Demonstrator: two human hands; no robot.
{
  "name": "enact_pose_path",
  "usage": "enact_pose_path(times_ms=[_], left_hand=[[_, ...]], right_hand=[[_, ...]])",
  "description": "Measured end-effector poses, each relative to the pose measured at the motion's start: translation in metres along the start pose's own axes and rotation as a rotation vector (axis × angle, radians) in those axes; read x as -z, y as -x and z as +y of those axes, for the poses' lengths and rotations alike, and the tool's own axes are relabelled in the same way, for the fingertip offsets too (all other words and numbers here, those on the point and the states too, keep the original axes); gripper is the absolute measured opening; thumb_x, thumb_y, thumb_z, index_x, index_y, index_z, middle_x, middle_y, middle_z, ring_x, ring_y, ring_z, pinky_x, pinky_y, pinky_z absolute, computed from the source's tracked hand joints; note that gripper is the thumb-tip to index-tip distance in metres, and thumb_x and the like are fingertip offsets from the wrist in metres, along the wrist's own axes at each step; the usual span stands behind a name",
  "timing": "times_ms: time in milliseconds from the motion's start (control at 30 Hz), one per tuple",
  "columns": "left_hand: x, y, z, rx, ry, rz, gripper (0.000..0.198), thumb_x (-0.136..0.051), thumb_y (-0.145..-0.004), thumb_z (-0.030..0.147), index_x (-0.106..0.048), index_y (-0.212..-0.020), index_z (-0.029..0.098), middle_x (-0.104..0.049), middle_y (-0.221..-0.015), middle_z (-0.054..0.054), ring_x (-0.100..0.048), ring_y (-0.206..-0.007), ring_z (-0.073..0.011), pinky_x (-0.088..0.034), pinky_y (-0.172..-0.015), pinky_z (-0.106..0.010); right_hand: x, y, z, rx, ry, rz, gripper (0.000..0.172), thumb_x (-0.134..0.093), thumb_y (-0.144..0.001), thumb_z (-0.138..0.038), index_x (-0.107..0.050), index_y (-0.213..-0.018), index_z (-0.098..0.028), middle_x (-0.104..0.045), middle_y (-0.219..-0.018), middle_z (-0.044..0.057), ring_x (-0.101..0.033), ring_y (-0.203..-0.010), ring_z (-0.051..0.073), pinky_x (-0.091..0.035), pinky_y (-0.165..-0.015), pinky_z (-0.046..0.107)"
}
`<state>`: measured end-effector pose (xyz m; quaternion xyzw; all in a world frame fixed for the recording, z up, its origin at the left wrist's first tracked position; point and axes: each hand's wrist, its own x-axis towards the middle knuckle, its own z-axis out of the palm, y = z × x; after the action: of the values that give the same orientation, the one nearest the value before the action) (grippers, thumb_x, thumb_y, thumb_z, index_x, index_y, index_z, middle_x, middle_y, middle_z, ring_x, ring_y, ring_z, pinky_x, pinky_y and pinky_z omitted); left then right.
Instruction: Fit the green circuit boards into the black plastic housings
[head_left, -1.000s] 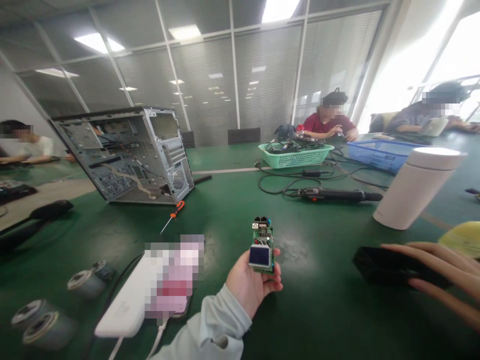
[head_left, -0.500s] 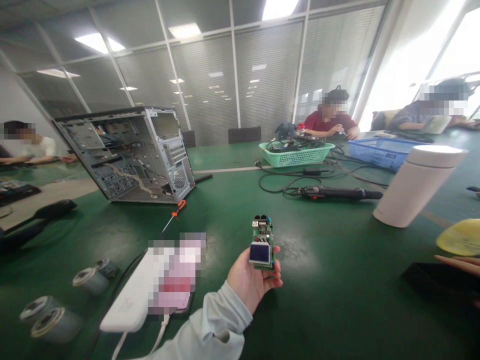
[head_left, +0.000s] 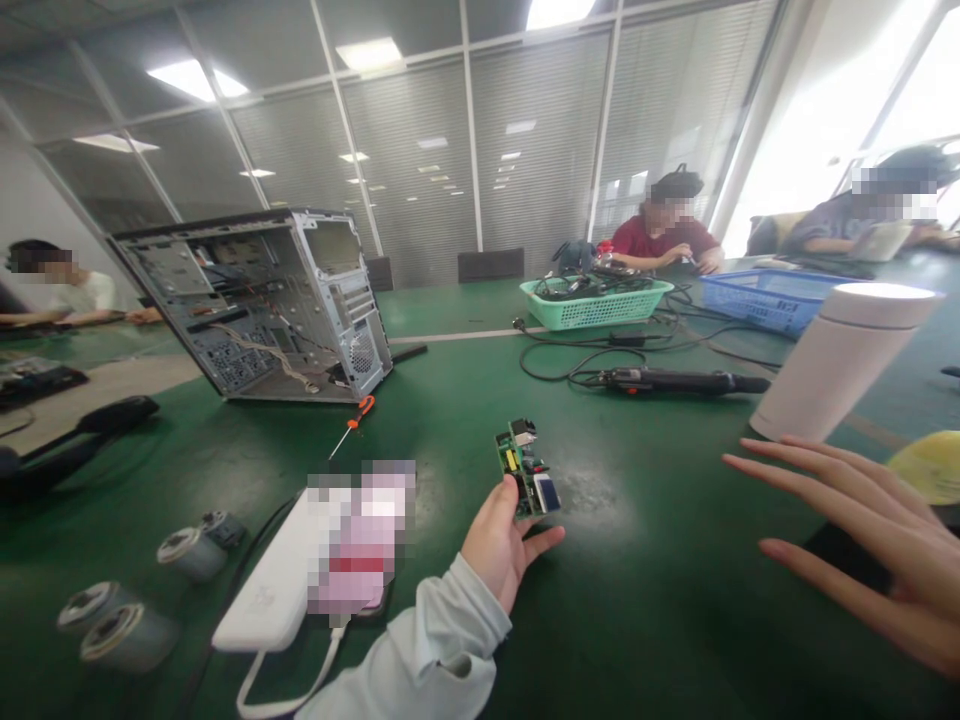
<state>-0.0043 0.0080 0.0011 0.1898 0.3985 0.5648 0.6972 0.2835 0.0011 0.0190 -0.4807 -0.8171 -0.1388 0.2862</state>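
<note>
My left hand (head_left: 504, 545) is closed on a small green circuit board (head_left: 527, 465) with a little display screen, held above the table in the middle. The board is turned on its side, so its stacked layers and a yellow part show. At the right edge my right hand (head_left: 862, 545) is open, fingers stretched apart, holding nothing. It hovers in front of a pale pink flask (head_left: 847, 360) and over a black item (head_left: 847, 555) that it partly hides.
On the green table (head_left: 645, 600) stand an open computer case (head_left: 262, 310), an orange-handled screwdriver (head_left: 352, 425), a white power bank (head_left: 274, 590), a phone (head_left: 367, 550) and several metal cylinders (head_left: 131, 635). Farther back are an electric screwdriver (head_left: 675, 382), a green basket (head_left: 600, 312), a blue basket (head_left: 772, 300) and people seated.
My left hand has turned the circuit board from its screen facing me to its side edge. My right hand has come farther into view from the right, with its fingers spread.
</note>
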Motion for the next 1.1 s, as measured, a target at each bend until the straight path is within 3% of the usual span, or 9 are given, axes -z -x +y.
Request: enact_pose_path(times_ms=[100,233,400,567,867,1100], left_hand=[[0.002,0.000,0.000,-0.089,-0.069,-0.018,0.035,-0.073,-0.069,0.042,-0.055,-0.086,0.018,-0.066,-0.088,-0.005,-0.066,-0.081,-0.0192,-0.054,-0.061,-0.028],[0.004,0.001,-0.001,-0.278,-0.287,-0.037,0.046,-0.081,-0.057,0.041,-0.052,-0.086,0.019,-0.063,-0.080,-0.001,-0.062,-0.072,-0.0159,-0.049,-0.058,-0.025],[0.008,0.011,-0.001,-0.545,-0.791,-0.155,0.032,-0.074,-0.066,0.025,-0.057,-0.093,0.021,-0.059,-0.090,-0.002,-0.057,-0.082,-0.0172,-0.044,-0.072,-0.028],[0.007,0.020,0.003,-0.763,-1.233,-0.342,0.028,-0.068,-0.071,0.021,-0.061,-0.099,0.022,-0.058,-0.095,-0.005,-0.055,-0.091,-0.0225,-0.043,-0.083,-0.034],[0.005,0.023,0.005,-0.847,-1.276,-0.366,0.034,-0.065,-0.074,0.022,-0.060,-0.107,0.021,-0.060,-0.101,-0.008,-0.056,-0.097,-0.0238,-0.044,-0.088,-0.036],[0.012,0.016,-0.001,-0.717,-1.063,-0.324,0.071,-0.074,-0.064,0.024,-0.044,-0.128,0.022,-0.051,-0.126,-0.012,-0.045,-0.117,-0.0296,-0.041,-0.092,-0.043]], right_hand=[[-0.005,-0.017,-0.027,0.175,-0.016,-0.036,0.045,-0.034,-0.093,-0.052,-0.035,-0.134,-0.033,-0.042,-0.132,0.004,-0.039,-0.121,0.027,-0.047,-0.088,0.050],[-0.012,-0.029,-0.061,0.191,-0.134,-0.005,0.043,-0.035,-0.095,-0.043,-0.036,-0.135,-0.028,-0.038,-0.135,0.004,-0.032,-0.127,0.026,-0.045,-0.094,0.047],[-0.021,-0.031,-0.090,0.195,-0.143,-0.016,0.043,-0.035,-0.096,-0.036,-0.037,-0.137,-0.025,-0.033,-0.138,0.005,-0.026,-0.130,0.026,-0.043,-0.098,0.047],[-0.037,-0.023,-0.088,0.279,-0.115,-0.105,0.041,-0.035,-0.098,-0.038,-0.041,-0.136,-0.023,-0.042,-0.132,0.004,-0.030,-0.128,0.026,-0.045,-0.097,0.043],[-0.044,-0.019,-0.086,0.222,-0.239,-0.055,0.033,-0.041,-0.096,-0.037,-0.048,-0.124,-0.021,-0.052,-0.121,0.005,-0.048,-0.113,0.019,-0.048,-0.092,0.033],[-0.051,-0.016,-0.082,-0.053,-0.487,-0.086,0.032,-0.047,-0.092,-0.036,-0.047,-0.121,-0.022,-0.055,-0.114,0.006,-0.055,-0.104,0.019,-0.050,-0.088,0.032]])
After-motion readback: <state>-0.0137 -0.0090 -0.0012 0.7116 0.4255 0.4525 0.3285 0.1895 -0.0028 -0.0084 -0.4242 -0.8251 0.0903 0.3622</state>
